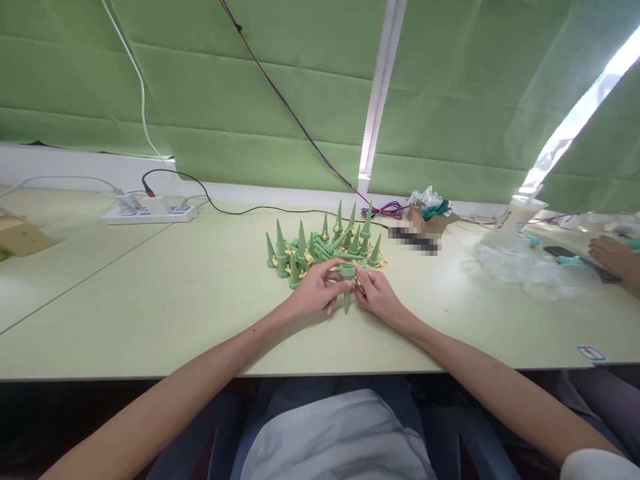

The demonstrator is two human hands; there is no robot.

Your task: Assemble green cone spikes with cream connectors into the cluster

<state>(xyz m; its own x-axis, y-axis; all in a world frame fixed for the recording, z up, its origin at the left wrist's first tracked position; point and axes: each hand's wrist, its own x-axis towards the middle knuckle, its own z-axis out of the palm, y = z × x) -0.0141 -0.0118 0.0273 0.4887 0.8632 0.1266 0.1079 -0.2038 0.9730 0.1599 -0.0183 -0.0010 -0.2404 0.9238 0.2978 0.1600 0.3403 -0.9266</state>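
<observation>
A green plant watering spike (347,283) is held upright above the table with its pointed end down and its round open top facing up. My left hand (317,290) is closed on its left side, thumb across the front below the cup. At the right side, my right hand (379,293) pinches the same spike near a small yellow part that the fingers mostly hide. Just beyond my hands stands a cluster of similar green spikes (302,243), points up, with yellow valve pieces and green tubes among them.
A white power strip (150,212) with plugs and a black cable lies at the back left; a cardboard box (23,235) stands further left. To the right are a box with green material (434,215), clear plastic bags (520,260), a phone, and another person's hand (613,252).
</observation>
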